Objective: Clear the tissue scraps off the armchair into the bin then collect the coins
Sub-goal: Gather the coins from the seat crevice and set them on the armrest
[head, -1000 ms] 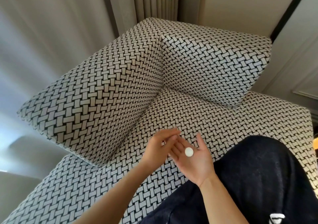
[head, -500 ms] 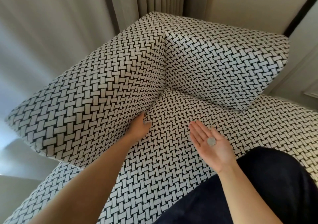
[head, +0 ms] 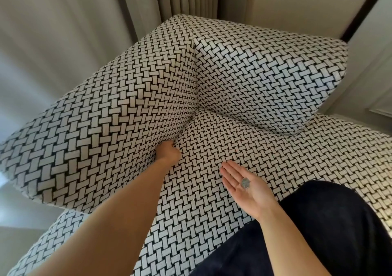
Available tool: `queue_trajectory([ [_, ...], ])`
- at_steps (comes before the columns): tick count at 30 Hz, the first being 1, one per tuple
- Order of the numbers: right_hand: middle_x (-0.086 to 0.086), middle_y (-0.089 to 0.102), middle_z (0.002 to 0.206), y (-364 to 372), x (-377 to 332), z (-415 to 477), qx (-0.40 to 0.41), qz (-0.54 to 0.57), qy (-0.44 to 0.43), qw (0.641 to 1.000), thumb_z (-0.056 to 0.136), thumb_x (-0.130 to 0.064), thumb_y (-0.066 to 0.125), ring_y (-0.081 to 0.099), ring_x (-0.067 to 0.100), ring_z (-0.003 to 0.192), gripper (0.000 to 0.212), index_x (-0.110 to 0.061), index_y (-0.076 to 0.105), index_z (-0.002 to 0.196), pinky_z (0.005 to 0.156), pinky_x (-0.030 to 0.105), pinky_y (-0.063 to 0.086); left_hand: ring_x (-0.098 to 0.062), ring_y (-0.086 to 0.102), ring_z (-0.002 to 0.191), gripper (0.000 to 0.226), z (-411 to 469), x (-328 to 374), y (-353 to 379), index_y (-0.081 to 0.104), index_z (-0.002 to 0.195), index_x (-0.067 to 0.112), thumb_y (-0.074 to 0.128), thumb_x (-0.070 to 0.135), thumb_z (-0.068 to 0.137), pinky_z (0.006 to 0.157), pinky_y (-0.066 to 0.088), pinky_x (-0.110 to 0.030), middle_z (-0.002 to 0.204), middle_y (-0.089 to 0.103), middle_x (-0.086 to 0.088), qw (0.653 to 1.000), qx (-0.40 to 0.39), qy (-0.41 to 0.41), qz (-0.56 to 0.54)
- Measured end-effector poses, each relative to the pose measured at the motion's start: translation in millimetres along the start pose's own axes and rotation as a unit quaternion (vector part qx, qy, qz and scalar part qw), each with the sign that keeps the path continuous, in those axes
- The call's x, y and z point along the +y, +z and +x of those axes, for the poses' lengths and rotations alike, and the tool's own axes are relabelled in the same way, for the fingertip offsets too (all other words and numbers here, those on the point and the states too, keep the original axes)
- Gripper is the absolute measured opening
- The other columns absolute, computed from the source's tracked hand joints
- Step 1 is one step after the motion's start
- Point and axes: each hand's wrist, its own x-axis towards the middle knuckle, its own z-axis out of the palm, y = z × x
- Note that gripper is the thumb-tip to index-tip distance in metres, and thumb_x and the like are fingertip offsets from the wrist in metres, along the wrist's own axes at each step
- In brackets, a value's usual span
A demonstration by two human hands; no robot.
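While the right hand (head: 247, 190) stays flat and wide with its palm up, one coin (head: 245, 183) lies in the middle of it. A second ago the left hand (head: 168, 153) was right by that coin, but it has moved away. Now I see it pushed into the crack where the armchair (head: 212, 140) seat meets the side cushion (head: 101, 127). Half a second ago I could see its fingers there. Now they are hidden in the crack, so I cannot tell if they hold anything. A dark trouser leg (head: 331, 222) is just beside the right hand.
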Motion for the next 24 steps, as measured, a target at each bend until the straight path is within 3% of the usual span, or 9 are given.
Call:
queue_trajectory([
  [2, 0.015, 0.065, 0.121, 0, 0, -1, 0.003, 0.005, -0.005, 1.000, 0.100, -0.022, 0.036, 0.054, 0.027, 0.120, 0.037, 0.000, 0.057, 0.122, 0.109, 0.040, 0.035, -0.022, 0.057, 0.107, 0.035, 0, -1, 0, 0.057, 0.125, 0.008, 0.045, 0.006, 0.093, 0.080, 0.041, -0.017, 0.121, 0.060, -0.008, 1.000, 0.006, 0.003, 0.002],
  [8, 0.017, 0.065, 0.120, 1, 0, -3, 0.010, 0.028, -0.008, 1.000, 0.100, -0.041, 0.032, 0.054, 0.029, 0.121, 0.053, 0.000, 0.058, 0.122, 0.112, 0.042, 0.031, -0.025, 0.056, 0.111, 0.032, 1, -11, 5, 0.059, 0.123, 0.005, 0.049, 0.008, 0.093, 0.097, 0.041, -0.026, 0.122, 0.061, -0.011, 0.998, 0.029, 0.044, 0.021],
  [12, 0.017, 0.065, 0.119, 0, 0, -4, 0.010, 0.035, -0.011, 0.999, 0.098, -0.044, 0.034, 0.054, 0.030, 0.120, 0.055, -0.001, 0.058, 0.122, 0.112, 0.044, 0.031, -0.029, 0.047, 0.118, 0.036, -2, -14, 12, 0.053, 0.128, 0.003, 0.043, 0.003, 0.094, 0.106, 0.037, -0.032, 0.132, 0.047, -0.015, 0.995, 0.039, 0.080, 0.049],
  [15, 0.016, 0.065, 0.119, 1, 0, -5, 0.009, 0.034, -0.013, 0.999, 0.098, -0.045, 0.035, 0.055, 0.031, 0.119, 0.055, -0.002, 0.057, 0.123, 0.111, 0.045, 0.031, -0.032, 0.045, 0.116, 0.031, -6, -17, 13, 0.053, 0.123, -0.003, 0.043, 0.002, 0.094, 0.099, 0.035, -0.030, 0.130, 0.044, -0.021, 0.990, 0.039, 0.117, 0.066],
  [17, 0.016, 0.066, 0.119, 2, 0, -6, 0.012, 0.034, -0.013, 0.999, 0.098, -0.045, 0.035, 0.055, 0.031, 0.119, 0.055, -0.002, 0.057, 0.123, 0.111, 0.045, 0.032, -0.026, 0.045, 0.111, 0.030, -6, -19, 15, 0.050, 0.122, -0.003, 0.043, -0.001, 0.093, 0.091, 0.033, -0.018, 0.131, 0.041, -0.018, 0.991, 0.031, 0.113, 0.069],
  [19, 0.016, 0.066, 0.119, 1, 0, -6, 0.012, 0.033, -0.013, 0.999, 0.097, -0.045, 0.035, 0.055, 0.031, 0.119, 0.055, -0.002, 0.057, 0.124, 0.110, 0.045, 0.033, -0.019, 0.043, 0.114, 0.035, -8, -18, 19, 0.044, 0.127, -0.004, 0.042, -0.004, 0.092, 0.093, 0.029, -0.010, 0.134, 0.038, -0.013, 0.992, 0.015, 0.102, 0.073],
  [21, 0.016, 0.066, 0.119, 1, 1, -6, 0.014, 0.032, -0.014, 0.999, 0.098, -0.046, 0.035, 0.055, 0.031, 0.119, 0.055, -0.003, 0.057, 0.124, 0.109, 0.045, 0.034, -0.025, 0.045, 0.119, 0.038, -10, -15, 22, 0.043, 0.127, -0.005, 0.044, -0.004, 0.089, 0.102, 0.036, -0.022, 0.131, 0.044, -0.016, 0.993, 0.016, 0.095, 0.075],
  [24, 0.016, 0.066, 0.119, 1, 1, -6, 0.017, 0.029, -0.015, 0.999, 0.097, -0.046, 0.035, 0.055, 0.031, 0.118, 0.055, -0.003, 0.057, 0.124, 0.109, 0.045, 0.034, -0.029, 0.052, 0.109, 0.034, -13, -13, 21, 0.044, 0.121, -0.003, 0.047, -0.003, 0.087, 0.095, 0.046, -0.035, 0.119, 0.053, -0.018, 0.990, 0.038, 0.083, 0.103],
])
